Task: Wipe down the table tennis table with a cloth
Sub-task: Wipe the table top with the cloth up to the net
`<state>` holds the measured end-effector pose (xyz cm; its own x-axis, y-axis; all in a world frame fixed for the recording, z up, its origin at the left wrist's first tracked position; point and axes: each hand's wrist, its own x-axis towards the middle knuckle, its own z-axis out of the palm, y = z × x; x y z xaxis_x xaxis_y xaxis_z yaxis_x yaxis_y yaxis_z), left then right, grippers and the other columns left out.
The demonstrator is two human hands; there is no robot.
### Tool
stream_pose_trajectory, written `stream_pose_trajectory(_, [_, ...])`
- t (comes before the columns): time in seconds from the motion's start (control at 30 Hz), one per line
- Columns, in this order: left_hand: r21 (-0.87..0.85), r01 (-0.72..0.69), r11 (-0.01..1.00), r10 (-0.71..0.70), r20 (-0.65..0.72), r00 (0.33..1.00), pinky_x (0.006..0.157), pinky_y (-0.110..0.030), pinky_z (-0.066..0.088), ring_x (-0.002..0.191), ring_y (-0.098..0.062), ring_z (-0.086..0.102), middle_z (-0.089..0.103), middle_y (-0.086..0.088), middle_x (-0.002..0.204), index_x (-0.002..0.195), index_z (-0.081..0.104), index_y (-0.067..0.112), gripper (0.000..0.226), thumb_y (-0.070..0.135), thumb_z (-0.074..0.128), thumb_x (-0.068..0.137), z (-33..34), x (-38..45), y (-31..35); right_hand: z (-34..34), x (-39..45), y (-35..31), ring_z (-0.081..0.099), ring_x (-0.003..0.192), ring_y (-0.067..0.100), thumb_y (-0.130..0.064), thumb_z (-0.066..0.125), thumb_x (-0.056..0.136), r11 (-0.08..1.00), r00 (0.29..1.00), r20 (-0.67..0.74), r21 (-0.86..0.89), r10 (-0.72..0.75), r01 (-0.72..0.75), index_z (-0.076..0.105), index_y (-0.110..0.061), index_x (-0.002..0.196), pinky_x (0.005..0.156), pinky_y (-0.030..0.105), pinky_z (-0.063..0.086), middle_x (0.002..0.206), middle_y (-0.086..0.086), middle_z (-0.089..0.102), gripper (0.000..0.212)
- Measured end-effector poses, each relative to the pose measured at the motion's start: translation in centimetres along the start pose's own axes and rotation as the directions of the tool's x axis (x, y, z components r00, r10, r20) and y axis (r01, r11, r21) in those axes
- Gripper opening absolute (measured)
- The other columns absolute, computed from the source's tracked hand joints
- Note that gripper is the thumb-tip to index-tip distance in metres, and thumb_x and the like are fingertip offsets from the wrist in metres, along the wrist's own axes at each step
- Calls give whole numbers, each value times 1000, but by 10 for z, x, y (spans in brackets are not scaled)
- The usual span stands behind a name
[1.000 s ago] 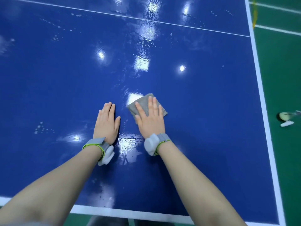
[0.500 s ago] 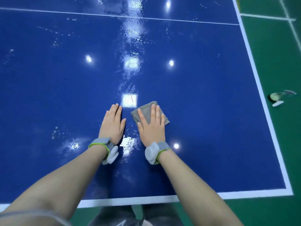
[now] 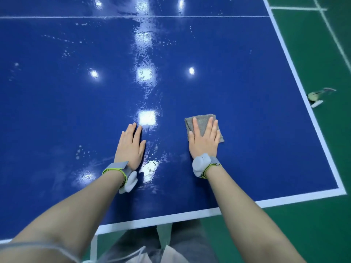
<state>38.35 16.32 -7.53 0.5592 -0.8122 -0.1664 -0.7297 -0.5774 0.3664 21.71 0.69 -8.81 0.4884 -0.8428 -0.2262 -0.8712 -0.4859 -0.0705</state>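
Observation:
The blue table tennis table point(image 3: 247, 76) fills most of the view, its surface glossy with wet streaks and droplets. A folded grey cloth point(image 3: 201, 120) lies on it near the right side. My right hand point(image 3: 204, 140) presses flat on the cloth with straight fingers. My left hand point(image 3: 131, 146) rests flat on the bare table surface, to the left of the cloth and apart from it. Both wrists wear grey bands with white sensors.
The table's white edge lines run along the near side point(image 3: 171, 218) and the right side point(image 3: 303, 95). A thin white centre line point(image 3: 133, 16) crosses the far part. Green floor lies beyond, with a small object point(image 3: 316, 97) on it at right.
My right hand has slid the cloth to the right, away from my left hand. The view has shifted so the table's near right corner shows more.

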Motion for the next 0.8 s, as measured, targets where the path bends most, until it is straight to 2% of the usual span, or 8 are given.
stream_pose_trajectory(0.1, [7, -10, 1000, 10, 5, 1000, 114, -28, -6, 144, -22, 4, 12, -10, 155, 146, 18, 6, 51, 24, 31, 101, 0, -6, -6, 7, -19, -26, 11, 145, 37, -47, 6, 93, 999, 998, -40, -18, -50, 49, 18, -35, 149, 115, 49, 15, 156, 22, 11, 58])
stream_pose_trajectory(0.2, [13, -21, 1000, 21, 3, 1000, 114, -29, -6, 144, -23, 5, 13, -10, 155, 146, 19, 5, 51, 24, 31, 100, -1, -11, -10, 16, -46, -54, 37, 135, 39, -43, 23, 91, 992, 986, -116, 0, -123, 124, 44, -31, 140, 106, 51, 35, 145, 23, 39, 54])
stream_pose_trajectory(0.33, [7, -30, 1000, 30, 3, 1000, 114, -30, -4, 144, -23, 5, 13, -11, 155, 146, 19, 5, 51, 24, 32, 100, -2, -20, -14, 27, -80, -76, 36, 136, 36, -43, 26, 92, 957, 953, -97, -45, -288, 285, 45, -33, 139, 107, 47, 21, 146, 20, 40, 52])
stream_pose_trajectory(0.43, [5, -42, 999, 42, 10, 999, 114, -30, -5, 144, -23, 4, 12, -11, 155, 146, 18, 6, 51, 24, 31, 100, -3, -25, -17, 31, -78, -60, 39, 134, 33, -42, 28, 93, 941, 932, -132, -54, -339, 334, 48, -34, 137, 107, 46, 26, 145, 17, 42, 49])
stream_pose_trajectory(0.6, [11, -62, 998, 62, 30, 998, 115, -29, -7, 144, -22, 3, 11, -10, 155, 147, 17, 7, 51, 25, 30, 101, -4, -33, -25, 23, -61, -13, 47, 127, 39, -39, 30, 91, 999, 988, -151, 29, -15, 20, 56, -28, 131, 96, 52, 45, 140, 23, 47, 49])
stream_pose_trajectory(0.67, [14, -74, 997, 73, 38, 997, 115, -30, -6, 144, -22, 2, 10, -9, 155, 147, 16, 7, 51, 25, 29, 101, -5, -36, -28, 22, -64, -2, 39, 134, 39, -43, 23, 91, 998, 987, -154, 44, 46, -39, 50, -29, 137, 103, 52, 37, 146, 22, 38, 55])
stream_pose_trajectory(0.77, [8, -82, 997, 82, 45, 996, 115, -31, -5, 144, -22, 2, 10, -9, 155, 147, 16, 7, 52, 25, 29, 101, -5, -39, -30, 20, -74, -13, 11, 145, 35, -50, 1, 87, 994, 993, -69, 70, 92, -88, 25, -33, 148, 115, 48, 13, 157, 18, 11, 67])
stream_pose_trajectory(0.8, [7, -85, 996, 84, 44, 995, 115, -32, -5, 144, -22, 3, 10, -10, 155, 147, 17, 7, 52, 25, 30, 101, -5, -40, -30, 23, -79, -23, 15, 144, 36, -49, 4, 88, 994, 991, -84, 53, 101, -97, 27, -32, 148, 114, 49, 15, 156, 20, 15, 66])
